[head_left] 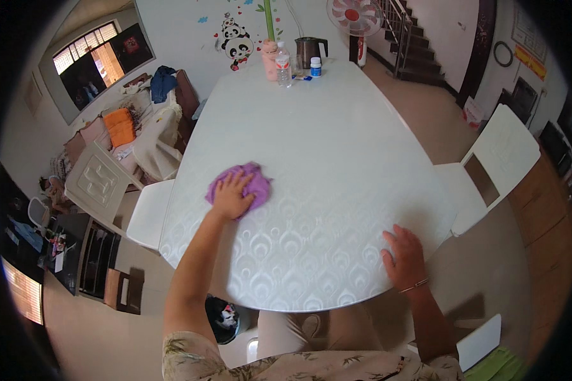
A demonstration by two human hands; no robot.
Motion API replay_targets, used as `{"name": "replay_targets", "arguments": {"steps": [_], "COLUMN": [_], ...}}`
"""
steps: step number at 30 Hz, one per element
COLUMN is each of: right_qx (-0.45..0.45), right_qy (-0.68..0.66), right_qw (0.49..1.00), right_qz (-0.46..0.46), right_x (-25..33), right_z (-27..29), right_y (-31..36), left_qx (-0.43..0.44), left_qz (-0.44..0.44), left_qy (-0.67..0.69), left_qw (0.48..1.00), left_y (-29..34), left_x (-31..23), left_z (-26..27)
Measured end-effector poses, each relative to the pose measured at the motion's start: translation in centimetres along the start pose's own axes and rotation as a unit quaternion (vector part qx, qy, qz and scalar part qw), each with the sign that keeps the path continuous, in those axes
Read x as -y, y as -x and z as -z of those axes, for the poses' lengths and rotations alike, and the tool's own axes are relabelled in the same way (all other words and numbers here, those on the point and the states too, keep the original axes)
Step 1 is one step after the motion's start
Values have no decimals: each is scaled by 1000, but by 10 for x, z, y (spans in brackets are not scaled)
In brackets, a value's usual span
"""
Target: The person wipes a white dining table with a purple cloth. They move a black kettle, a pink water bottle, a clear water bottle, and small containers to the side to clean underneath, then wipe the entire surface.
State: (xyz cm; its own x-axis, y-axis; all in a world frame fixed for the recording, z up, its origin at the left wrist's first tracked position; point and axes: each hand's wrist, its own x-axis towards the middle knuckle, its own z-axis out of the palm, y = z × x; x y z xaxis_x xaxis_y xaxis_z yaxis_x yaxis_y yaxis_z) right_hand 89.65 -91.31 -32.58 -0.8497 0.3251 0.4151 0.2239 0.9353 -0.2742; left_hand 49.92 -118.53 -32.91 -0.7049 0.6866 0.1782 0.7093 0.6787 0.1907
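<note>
A crumpled purple cloth (259,185) lies on the left part of the white patterned table (324,146). My left hand (232,196) presses on it from above with the fingers spread flat. On the right, my right hand (403,255) is by the table's near right edge with its fingers apart and nothing in them. A thin bracelet (414,286) circles the right wrist.
At the table's far end stand a clear plastic bottle (283,71), a pink vase (270,60), a dark kettle (307,51) and a blue-and-white bottle (315,67). White chairs (489,166) flank both sides. A bin (225,319) sits below the near edge.
</note>
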Motion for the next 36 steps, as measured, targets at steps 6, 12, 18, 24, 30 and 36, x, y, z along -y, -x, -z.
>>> {"name": "replay_targets", "arguments": {"steps": [6, 12, 18, 24, 30, 36], "right_qx": [70, 45, 39, 43, 21, 20], "right_qy": [27, 19, 9, 2, 5, -15], "right_qw": [996, 999, 999, 999, 999, 999], "right_qz": [38, 21, -12, -30, -30, -31], "right_x": [-1, -1, -4, 1, -3, 1], "right_z": [-1, -1, -8, -4, -9, -5], "right_y": [-14, -8, -4, -4, 5, 3], "left_qx": [2, 78, 47, 29, 74, 43], "left_qz": [91, -100, -37, 18, -198, -194], "left_qy": [-56, 5, 9, -8, 16, -2], "left_qw": [994, 992, 998, 999, 977, 980], "left_y": [-87, -103, -89, 6, 156, 86], "left_x": [-39, -208, -176, -107, -159, -157], "left_z": [-36, -58, -53, -21, 11, -15]}}
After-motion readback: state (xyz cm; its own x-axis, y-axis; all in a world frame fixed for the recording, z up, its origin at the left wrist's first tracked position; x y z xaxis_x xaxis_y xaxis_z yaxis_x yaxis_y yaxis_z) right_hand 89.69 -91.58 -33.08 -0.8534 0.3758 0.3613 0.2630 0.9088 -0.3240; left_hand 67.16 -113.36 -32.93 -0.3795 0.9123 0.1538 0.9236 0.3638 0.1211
